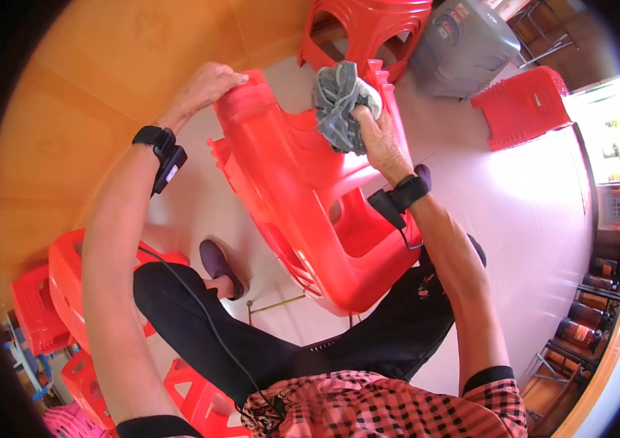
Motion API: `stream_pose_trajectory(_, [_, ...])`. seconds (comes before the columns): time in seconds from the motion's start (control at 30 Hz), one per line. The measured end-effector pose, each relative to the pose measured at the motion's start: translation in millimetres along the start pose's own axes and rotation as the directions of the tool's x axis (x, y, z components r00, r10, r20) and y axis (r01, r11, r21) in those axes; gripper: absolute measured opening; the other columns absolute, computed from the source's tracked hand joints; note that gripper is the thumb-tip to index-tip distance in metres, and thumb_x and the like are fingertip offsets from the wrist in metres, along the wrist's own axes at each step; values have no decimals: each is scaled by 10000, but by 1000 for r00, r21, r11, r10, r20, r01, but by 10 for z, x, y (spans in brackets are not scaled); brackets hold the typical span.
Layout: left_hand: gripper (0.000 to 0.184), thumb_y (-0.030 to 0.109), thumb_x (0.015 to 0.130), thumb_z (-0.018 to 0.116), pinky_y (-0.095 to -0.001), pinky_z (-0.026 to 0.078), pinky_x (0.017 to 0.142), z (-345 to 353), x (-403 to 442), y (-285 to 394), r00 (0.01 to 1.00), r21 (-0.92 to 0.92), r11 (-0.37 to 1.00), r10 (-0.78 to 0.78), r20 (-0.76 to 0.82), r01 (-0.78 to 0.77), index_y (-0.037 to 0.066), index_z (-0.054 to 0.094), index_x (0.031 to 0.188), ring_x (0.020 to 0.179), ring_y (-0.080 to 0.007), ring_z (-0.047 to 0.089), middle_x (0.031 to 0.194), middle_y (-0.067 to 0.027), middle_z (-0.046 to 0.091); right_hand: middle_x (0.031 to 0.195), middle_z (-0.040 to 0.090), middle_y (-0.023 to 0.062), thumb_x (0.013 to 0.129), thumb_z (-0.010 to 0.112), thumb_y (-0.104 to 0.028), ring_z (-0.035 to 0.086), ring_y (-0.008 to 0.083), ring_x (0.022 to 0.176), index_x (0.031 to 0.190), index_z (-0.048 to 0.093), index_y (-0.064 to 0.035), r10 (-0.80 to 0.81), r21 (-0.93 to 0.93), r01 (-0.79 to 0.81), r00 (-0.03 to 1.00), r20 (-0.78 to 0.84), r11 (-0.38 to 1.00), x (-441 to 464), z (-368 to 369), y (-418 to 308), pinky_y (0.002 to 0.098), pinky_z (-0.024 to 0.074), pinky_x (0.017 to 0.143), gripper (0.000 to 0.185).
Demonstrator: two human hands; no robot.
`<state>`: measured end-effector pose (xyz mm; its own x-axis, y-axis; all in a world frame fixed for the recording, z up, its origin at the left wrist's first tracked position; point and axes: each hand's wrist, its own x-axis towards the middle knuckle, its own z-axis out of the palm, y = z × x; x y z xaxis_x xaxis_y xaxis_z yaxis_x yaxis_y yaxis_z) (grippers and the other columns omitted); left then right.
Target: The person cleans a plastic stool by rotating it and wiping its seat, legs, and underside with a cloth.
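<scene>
A red plastic stool (310, 212) lies tipped on its side between my knees, its legs pointing away from me. My left hand (211, 86) grips the end of one leg at the upper left, fingers curled over it. In my right hand (379, 139) is a crumpled grey cloth (340, 106), held above the stool between its legs. The cloth hides part of the far legs. Whether the cloth touches the plastic I cannot tell.
More red stools (364, 33) stand ahead, with a grey plastic bin (463, 47) beside them. Another red stool (525, 109) is at the right. Several red stools (65, 292) are at my left. Shelving with dark jars (587, 314) lines the right side. An orange wooden surface (91, 95) borders the left.
</scene>
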<state>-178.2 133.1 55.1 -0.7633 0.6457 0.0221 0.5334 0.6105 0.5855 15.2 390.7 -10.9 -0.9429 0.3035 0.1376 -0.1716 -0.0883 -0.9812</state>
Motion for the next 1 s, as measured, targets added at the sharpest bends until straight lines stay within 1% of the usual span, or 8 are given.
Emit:
stream_pose_trajectory(0.13, [459,410,809,575,-341,363,502,-17,35,333,999,-34,999,31,16,-31,-3,561,609,533,-137,419,561,-39,466,908,604,46,816,521,-187,542,104,865,1029,587,11,-64,-110,83,984,165,990,-141,224,-612,275,453,791,298])
stream_pose_trajectory(0.3, [445,403,779,617,-334,361,460,-222,77,618,998,-106,994,-24,49,29,1,591,590,504,-123,461,532,-39,503,1166,532,140,675,629,-212,545,292,1054,1049,594,11,-455,-264,618,750,480,740,35,597,-774,376,428,927,436])
stream_pose_trajectory(0.47, [418,412,836,615,-271,318,430,-189,178,316,990,-54,990,-124,71,128,84,600,578,489,-59,424,524,38,491,1188,515,124,672,637,-304,494,316,1099,1067,608,-8,-447,-325,639,742,499,697,348,723,-426,418,428,918,495])
stream_pose_trajectory(0.53, [386,400,850,606,-269,327,434,-123,279,43,994,-350,933,-54,91,83,82,605,631,489,-62,424,563,33,510,1181,521,114,671,644,-319,501,311,1080,1063,613,-16,-445,-360,681,707,550,638,511,771,-416,412,431,907,496])
stream_pose_trajectory(0.67, [339,377,860,609,-258,341,441,-6,347,-182,989,-462,875,-137,56,147,80,606,696,501,-57,426,608,31,521,1130,554,79,650,679,-339,523,291,1004,1024,633,-41,-428,-404,766,624,653,500,693,887,-376,396,434,883,480])
stream_pose_trajectory(0.77, [323,366,849,634,-250,378,477,102,345,-49,989,-438,890,-148,-24,123,68,590,734,554,-63,457,643,23,527,1087,572,73,623,704,-328,527,274,980,1005,639,-50,-464,-390,789,601,651,475,649,899,-359,388,436,874,477])
stream_pose_trajectory(0.83, [410,388,829,609,-300,390,488,152,325,-62,951,-171,985,-85,-297,35,-7,604,720,548,-120,486,618,-47,554,1064,578,72,606,719,-325,528,264,970,996,640,-54,-484,-397,790,605,633,468,655,912,-319,383,438,865,482])
stream_pose_trajectory(1.0, [457,455,829,607,-347,428,556,168,122,-6,919,-216,961,79,-385,-173,2,586,889,635,-157,542,697,-79,576,1055,582,80,559,748,-303,521,272,965,986,644,-52,-506,-352,810,573,644,469,694,897,-302,371,442,860,506])
